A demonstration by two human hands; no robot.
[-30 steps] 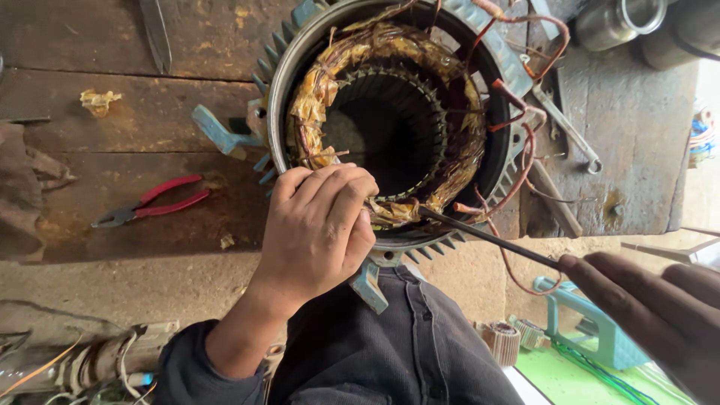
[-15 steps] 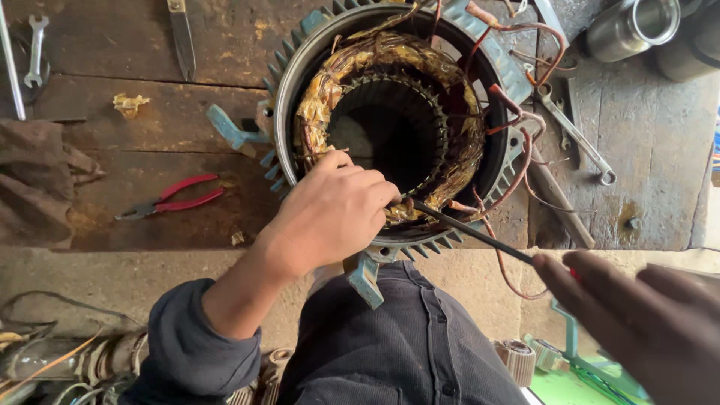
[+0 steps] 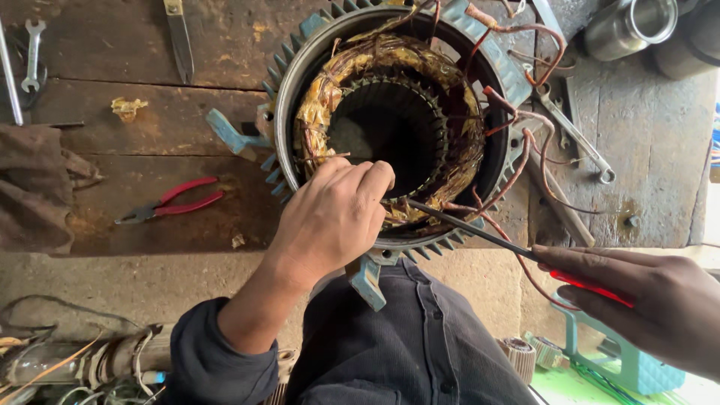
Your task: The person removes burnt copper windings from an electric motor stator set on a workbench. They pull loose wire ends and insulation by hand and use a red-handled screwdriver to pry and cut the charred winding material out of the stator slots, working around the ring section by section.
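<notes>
Motor stator on worktop, both hands at windings

Right hand (image 3: 645,300), fingers clenched on red-handled screwdriver (image 3: 480,232), tip just beside left fingers (image 3: 367,184). Left hand (image 3: 330,221), fingers curled, pressing copper windings (image 3: 322,120) at near rim of stator (image 3: 390,120). Beyond, left of fingers: red pliers (image 3: 169,202); right: spanner (image 3: 574,135).

Right hand (image 3: 645,300) now higher and nearer the stator (image 3: 390,127), screwdriver (image 3: 480,234) flatter.

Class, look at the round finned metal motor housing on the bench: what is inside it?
Inside the round finned metal motor housing: a ring of copper windings around a dark slotted core. The left hand covers the lower-left windings; the bore's bottom is too dark to see.
</notes>
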